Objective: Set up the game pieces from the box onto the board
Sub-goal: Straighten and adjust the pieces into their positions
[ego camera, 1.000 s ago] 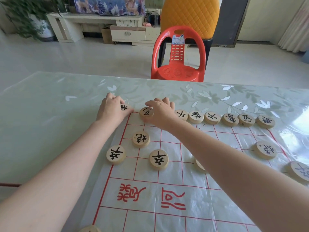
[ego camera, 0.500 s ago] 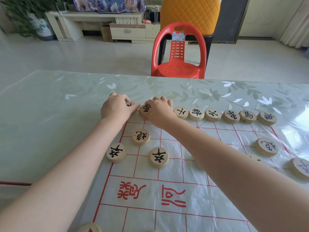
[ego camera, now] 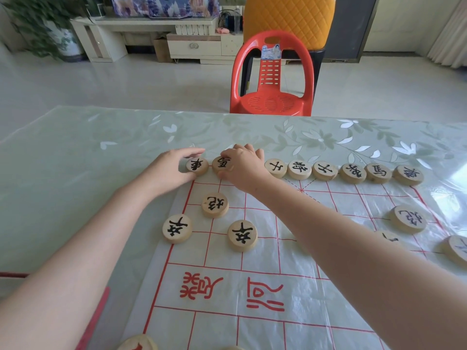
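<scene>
Nearest, the thin plastic board lies on the table under my forearms. I judge a dragged arm could rumple it and knock placed pieces off their points. Counting outward: one red-lettered piece at the bottom edge, then two soldiers and one cannon at left. Eight discs show in the far row. My left hand pinches the corner disc and my right hand clasps its neighbour. One red chair stands beyond.

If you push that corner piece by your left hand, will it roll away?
Probably not: the corner piece lies flat like a thick coin, so it should slide, not roll. The board looks like shiny plastic film, so it may wrinkle underneath.
</scene>
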`<state>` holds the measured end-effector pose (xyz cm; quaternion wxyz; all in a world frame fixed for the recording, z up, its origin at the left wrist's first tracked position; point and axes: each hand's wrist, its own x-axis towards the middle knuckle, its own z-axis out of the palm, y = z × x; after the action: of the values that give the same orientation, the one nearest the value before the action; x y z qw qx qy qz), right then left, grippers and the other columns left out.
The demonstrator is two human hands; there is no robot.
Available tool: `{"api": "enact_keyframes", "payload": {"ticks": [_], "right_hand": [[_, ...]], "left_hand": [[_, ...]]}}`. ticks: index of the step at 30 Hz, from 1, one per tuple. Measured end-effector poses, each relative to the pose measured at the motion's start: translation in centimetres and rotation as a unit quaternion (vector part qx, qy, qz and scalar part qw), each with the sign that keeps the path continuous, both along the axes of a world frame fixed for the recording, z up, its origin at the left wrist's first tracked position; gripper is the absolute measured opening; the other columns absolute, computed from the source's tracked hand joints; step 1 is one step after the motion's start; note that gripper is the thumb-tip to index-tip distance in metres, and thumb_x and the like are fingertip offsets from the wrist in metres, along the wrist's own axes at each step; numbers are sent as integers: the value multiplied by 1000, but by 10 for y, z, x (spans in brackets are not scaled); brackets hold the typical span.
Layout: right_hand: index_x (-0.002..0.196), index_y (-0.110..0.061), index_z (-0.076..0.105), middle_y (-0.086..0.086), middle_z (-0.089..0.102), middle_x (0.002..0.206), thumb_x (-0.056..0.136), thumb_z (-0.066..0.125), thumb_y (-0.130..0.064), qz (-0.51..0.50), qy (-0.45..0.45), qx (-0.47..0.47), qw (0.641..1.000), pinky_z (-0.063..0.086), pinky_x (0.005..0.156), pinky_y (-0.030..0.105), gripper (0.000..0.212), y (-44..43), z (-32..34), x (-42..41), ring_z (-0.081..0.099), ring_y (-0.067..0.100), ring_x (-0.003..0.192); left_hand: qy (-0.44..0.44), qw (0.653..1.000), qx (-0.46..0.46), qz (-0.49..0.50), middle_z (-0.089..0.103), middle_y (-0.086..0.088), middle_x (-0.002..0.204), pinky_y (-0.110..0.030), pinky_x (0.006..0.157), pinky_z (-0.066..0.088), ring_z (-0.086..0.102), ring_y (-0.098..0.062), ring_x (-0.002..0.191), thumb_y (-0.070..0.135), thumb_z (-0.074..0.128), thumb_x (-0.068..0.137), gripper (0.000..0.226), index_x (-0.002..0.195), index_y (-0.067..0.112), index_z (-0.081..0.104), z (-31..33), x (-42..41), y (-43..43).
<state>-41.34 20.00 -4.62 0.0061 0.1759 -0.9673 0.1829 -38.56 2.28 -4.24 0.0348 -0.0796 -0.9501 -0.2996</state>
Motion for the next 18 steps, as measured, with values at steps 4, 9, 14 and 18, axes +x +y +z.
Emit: {"api": "enact_keyframes", "payload": {"ticks": [4,9,14,18], "right_hand": [[133,-19,46,3,50,128,86,59,-35,-1,2,-1,1000,22,94,35,51,0,0,0,36,24,120],[134,-19,46,3,50,128,86,60,-36,-5,5,1,1000,22,94,35,52,-1,-1,0,36,24,121],[133,-19,47,3,50,126,86,60,-34,-5,7,-8,1000,22,93,35,52,-1,-1,0,36,24,120],[133,-19,47,4,51,125,85,60,-33,-6,8,-10,1000,21,92,35,51,-1,-1,0,37,24,119]], "left_hand": [[9,999,26,22,58,7,126,-17,93,30,47,-1,105,14,66,82,53,132,25,49,-3,-4,2],[1,999,47,24,57,5,129,-21,97,33,49,-4,113,14,67,80,57,133,25,48,-8,-9,4],[7,998,44,34,54,3,134,-21,100,32,48,-9,120,13,66,82,56,134,23,47,-12,-10,4],[-1,999,38,33,51,3,137,-22,103,30,45,-13,126,12,64,83,57,135,23,46,-13,-11,6]]}}
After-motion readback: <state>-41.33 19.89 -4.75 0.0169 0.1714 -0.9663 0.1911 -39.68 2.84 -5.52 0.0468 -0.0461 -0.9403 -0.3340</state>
